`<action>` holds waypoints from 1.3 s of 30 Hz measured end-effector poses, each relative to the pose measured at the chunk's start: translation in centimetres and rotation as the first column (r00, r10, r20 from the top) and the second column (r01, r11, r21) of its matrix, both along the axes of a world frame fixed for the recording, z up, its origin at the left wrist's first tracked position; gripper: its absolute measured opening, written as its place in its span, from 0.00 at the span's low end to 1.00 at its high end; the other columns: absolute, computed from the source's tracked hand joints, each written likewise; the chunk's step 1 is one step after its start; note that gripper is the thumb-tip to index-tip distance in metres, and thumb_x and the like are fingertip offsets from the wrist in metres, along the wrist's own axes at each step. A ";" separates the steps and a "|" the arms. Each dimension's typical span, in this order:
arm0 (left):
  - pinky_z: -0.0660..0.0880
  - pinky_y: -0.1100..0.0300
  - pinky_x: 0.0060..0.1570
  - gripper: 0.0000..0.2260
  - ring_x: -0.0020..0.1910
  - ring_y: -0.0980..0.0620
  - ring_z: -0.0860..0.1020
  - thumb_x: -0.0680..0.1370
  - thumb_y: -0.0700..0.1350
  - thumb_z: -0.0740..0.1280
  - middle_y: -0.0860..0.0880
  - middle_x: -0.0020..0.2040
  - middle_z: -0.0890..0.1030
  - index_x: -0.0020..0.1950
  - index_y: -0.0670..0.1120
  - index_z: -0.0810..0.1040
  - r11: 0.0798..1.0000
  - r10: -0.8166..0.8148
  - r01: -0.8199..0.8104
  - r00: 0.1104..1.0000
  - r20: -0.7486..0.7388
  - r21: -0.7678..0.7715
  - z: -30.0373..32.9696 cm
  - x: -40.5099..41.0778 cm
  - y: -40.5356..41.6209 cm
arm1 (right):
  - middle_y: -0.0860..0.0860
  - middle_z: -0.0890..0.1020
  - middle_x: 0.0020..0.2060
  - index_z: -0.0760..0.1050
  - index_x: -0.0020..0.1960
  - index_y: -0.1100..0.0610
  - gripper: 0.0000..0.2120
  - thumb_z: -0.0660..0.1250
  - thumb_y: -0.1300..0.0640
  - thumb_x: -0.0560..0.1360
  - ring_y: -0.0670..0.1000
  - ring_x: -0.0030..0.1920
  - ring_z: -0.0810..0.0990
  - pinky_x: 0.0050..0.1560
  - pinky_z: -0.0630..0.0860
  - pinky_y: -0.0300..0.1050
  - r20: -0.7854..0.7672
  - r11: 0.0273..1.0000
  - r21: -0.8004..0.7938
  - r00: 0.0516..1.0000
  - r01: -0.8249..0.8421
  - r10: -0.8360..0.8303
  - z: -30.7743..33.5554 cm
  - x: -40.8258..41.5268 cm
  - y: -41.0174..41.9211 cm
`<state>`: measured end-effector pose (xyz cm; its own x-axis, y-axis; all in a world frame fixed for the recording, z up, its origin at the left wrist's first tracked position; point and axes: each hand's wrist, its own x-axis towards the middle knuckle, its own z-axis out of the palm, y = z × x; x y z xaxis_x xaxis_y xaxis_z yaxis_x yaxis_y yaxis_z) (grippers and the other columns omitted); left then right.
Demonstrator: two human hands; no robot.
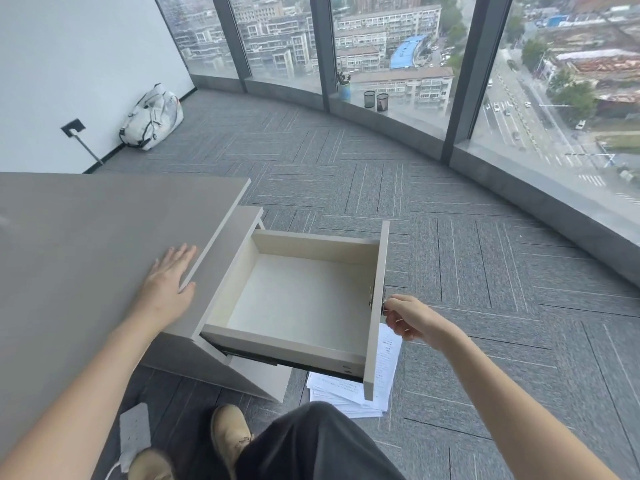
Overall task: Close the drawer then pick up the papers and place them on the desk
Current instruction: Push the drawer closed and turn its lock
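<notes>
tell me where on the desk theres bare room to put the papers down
The desk top is bare from the wall side to its edge by the open drawer; only the left hand rests flat near that edge. Crowded: the floor under the drawer, where the papers lie beside the right hand on the drawer front.
</notes>
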<state>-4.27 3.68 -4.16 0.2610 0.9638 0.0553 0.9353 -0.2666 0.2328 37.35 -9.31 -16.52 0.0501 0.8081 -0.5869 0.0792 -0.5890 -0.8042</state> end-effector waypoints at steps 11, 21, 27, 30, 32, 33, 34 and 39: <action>0.46 0.52 0.79 0.30 0.81 0.47 0.52 0.78 0.36 0.62 0.46 0.81 0.57 0.80 0.45 0.57 0.999 -0.013 0.014 1.000 -0.012 0.036 -0.5 -0.3 0.2 | 0.53 0.73 0.30 0.71 0.45 0.57 0.07 0.56 0.58 0.78 0.49 0.23 0.67 0.26 0.61 0.38 0.008 0.995 -0.014 0.995 -0.096 0.097 0.3 -5.3 4.1; 0.45 0.53 0.79 0.30 0.81 0.49 0.51 0.79 0.37 0.61 0.48 0.81 0.56 0.80 0.47 0.56 0.998 -0.016 0.016 1.000 -0.009 0.057 -0.6 -0.3 0.2 | 0.54 0.73 0.29 0.68 0.42 0.57 0.08 0.53 0.59 0.78 0.50 0.24 0.66 0.27 0.61 0.38 0.028 0.986 -0.066 0.988 -0.152 0.154 0.9 -11.8 8.6; 0.45 0.53 0.79 0.30 0.81 0.48 0.51 0.79 0.38 0.60 0.48 0.82 0.55 0.80 0.47 0.55 0.998 -0.018 0.019 0.999 -0.028 0.067 -0.6 -0.2 0.1 | 0.57 0.78 0.31 0.70 0.45 0.60 0.09 0.53 0.59 0.80 0.51 0.24 0.67 0.26 0.61 0.38 0.026 0.967 -0.074 0.969 -0.244 0.247 1.0 -15.0 11.3; 0.46 0.52 0.79 0.30 0.81 0.48 0.51 0.79 0.39 0.60 0.48 0.82 0.55 0.80 0.46 0.55 0.997 -0.021 0.022 1.000 -0.023 0.075 -0.5 -0.2 -0.1 | 0.55 0.78 0.32 0.72 0.46 0.60 0.11 0.54 0.57 0.80 0.50 0.24 0.68 0.27 0.62 0.38 0.063 0.954 -0.072 0.953 -0.291 0.295 1.1 -16.6 12.6; 0.46 0.52 0.79 0.30 0.81 0.48 0.51 0.79 0.39 0.60 0.48 0.82 0.55 0.80 0.46 0.54 0.996 -0.025 0.027 0.999 -0.026 0.082 -0.5 -0.2 -0.2 | 0.54 0.74 0.30 0.71 0.43 0.59 0.11 0.53 0.58 0.80 0.50 0.24 0.67 0.28 0.60 0.38 0.048 0.951 -0.071 0.952 -0.300 0.304 1.1 -17.8 13.4; 0.46 0.52 0.79 0.30 0.81 0.48 0.51 0.79 0.39 0.60 0.48 0.82 0.55 0.80 0.46 0.54 0.996 -0.026 0.028 0.999 -0.026 0.084 -0.5 -0.2 -0.2 | 0.54 0.71 0.29 0.69 0.40 0.58 0.12 0.53 0.58 0.80 0.50 0.25 0.65 0.28 0.58 0.38 0.026 0.953 -0.073 0.955 -0.293 0.296 1.0 -18.5 13.7; 0.46 0.52 0.79 0.30 0.81 0.48 0.51 0.79 0.39 0.60 0.48 0.82 0.55 0.80 0.46 0.54 0.996 -0.028 0.030 0.999 -0.023 0.085 -0.5 -0.2 -0.2 | 0.53 0.69 0.29 0.67 0.38 0.57 0.12 0.53 0.59 0.80 0.50 0.25 0.63 0.28 0.57 0.38 0.003 0.958 -0.074 0.960 -0.279 0.280 0.8 -19.1 14.0; 0.45 0.53 0.79 0.30 0.81 0.48 0.51 0.79 0.39 0.60 0.48 0.82 0.55 0.80 0.47 0.54 0.995 -0.020 0.022 0.999 -0.024 0.093 -0.6 -0.2 -0.1 | 0.51 0.64 0.28 0.64 0.34 0.54 0.13 0.53 0.59 0.78 0.49 0.26 0.58 0.28 0.52 0.38 -0.054 0.968 -0.078 0.970 -0.240 0.237 0.1 -21.4 15.3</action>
<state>-4.50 3.63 -4.73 0.2837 0.9489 0.1380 0.9340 -0.3061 0.1843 15.92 6.00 -16.41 -0.1654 0.7419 -0.6498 0.1916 -0.6221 -0.7591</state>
